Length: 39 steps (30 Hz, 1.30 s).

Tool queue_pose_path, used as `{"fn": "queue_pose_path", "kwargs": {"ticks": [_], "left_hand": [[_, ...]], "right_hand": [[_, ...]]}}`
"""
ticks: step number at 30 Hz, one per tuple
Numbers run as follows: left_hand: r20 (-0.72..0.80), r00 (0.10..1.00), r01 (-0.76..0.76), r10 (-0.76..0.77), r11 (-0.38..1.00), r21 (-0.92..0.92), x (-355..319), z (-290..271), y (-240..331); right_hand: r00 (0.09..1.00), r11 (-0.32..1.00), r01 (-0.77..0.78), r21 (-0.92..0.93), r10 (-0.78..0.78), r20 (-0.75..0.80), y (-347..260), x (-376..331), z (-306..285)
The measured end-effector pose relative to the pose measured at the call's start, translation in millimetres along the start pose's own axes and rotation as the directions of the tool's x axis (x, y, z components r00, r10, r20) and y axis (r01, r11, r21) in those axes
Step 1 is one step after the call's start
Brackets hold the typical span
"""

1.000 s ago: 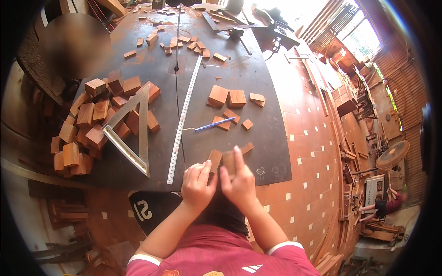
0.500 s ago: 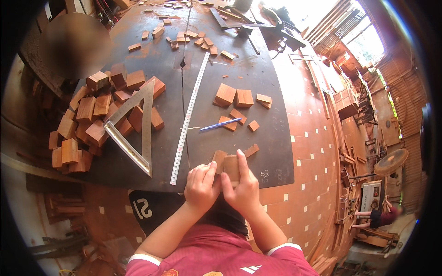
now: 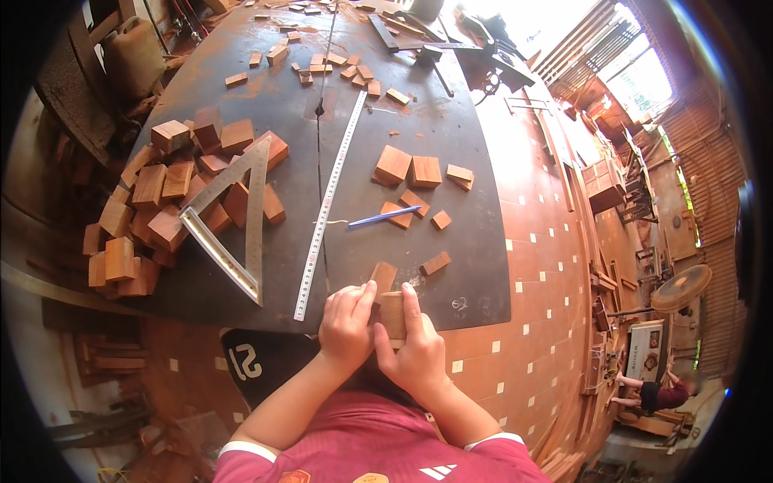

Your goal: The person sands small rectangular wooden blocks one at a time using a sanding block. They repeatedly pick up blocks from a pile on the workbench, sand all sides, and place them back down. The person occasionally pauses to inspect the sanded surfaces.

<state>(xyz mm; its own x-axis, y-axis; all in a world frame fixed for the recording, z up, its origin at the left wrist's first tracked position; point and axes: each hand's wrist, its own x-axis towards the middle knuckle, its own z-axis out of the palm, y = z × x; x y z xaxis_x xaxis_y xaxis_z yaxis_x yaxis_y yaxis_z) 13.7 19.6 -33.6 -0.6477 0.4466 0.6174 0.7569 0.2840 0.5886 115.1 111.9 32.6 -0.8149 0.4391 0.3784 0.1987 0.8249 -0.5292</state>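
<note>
At the table's near edge, my left hand (image 3: 346, 324) is closed on a reddish-brown wooden block (image 3: 384, 276), its fingers bent around the block's near end. My right hand (image 3: 416, 344) grips a second, duller brown wooden block (image 3: 392, 312) between thumb and index finger, close beside the first one. The index finger lies along this block's right side. Just beyond my hands, a small wooden piece (image 3: 436, 263) rests on the dark table. A blue pen (image 3: 385, 216) lies across one of several loose blocks farther off.
A white ruler strip (image 3: 330, 201) runs along the dark table (image 3: 290, 266). To the left, a metal triangle square (image 3: 256, 225) leans on a heap of wooden blocks (image 3: 150, 187). Small offcuts (image 3: 320, 69) lie at the far end. Another person (image 3: 667, 394) is at the far right.
My right hand has drawn its block nearer to me, away from the small piece. The left hand stays on its block. A blurred round shape at upper left is gone, and a tan jug shows there.
</note>
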Motion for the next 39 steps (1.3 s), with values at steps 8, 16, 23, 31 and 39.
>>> {"fn": "queue_pose_path", "kwargs": {"ticks": [8, 16, 23, 31, 39], "left_hand": [[-0.007, 1.0, 0.001, -0.001, 1.0, 0.023, -1.6, 3.4, -0.7], [0.013, 1.0, 0.004, -0.004, 1.0, 0.017, -0.5, 1.0, 1.7], [0.041, 0.999, -0.007, 0.008, 1.0, -0.011, 3.2, -5.3, 1.7], [-0.007, 1.0, 0.019, -0.019, 1.0, 0.007, 0.7, 4.4, 2.2], [0.026, 1.0, 0.007, -0.007, 1.0, 0.011, 0.2, 0.9, 1.1]], "right_hand": [[0.989, 0.984, -0.14, -0.114, 0.144, 0.028, 4.5, 35.3, 5.0], [0.998, 0.993, -0.062, -0.1, 0.061, -0.016, 6.9, 26.8, 7.2], [0.999, 0.994, -0.023, -0.102, 0.026, 0.022, -10.4, 0.7, 1.8], [0.994, 0.99, -0.113, -0.082, 0.111, -0.02, 14.6, 40.3, 12.2], [0.998, 0.998, -0.062, -0.03, 0.062, -0.019, 8.3, 22.2, 5.3]]}}
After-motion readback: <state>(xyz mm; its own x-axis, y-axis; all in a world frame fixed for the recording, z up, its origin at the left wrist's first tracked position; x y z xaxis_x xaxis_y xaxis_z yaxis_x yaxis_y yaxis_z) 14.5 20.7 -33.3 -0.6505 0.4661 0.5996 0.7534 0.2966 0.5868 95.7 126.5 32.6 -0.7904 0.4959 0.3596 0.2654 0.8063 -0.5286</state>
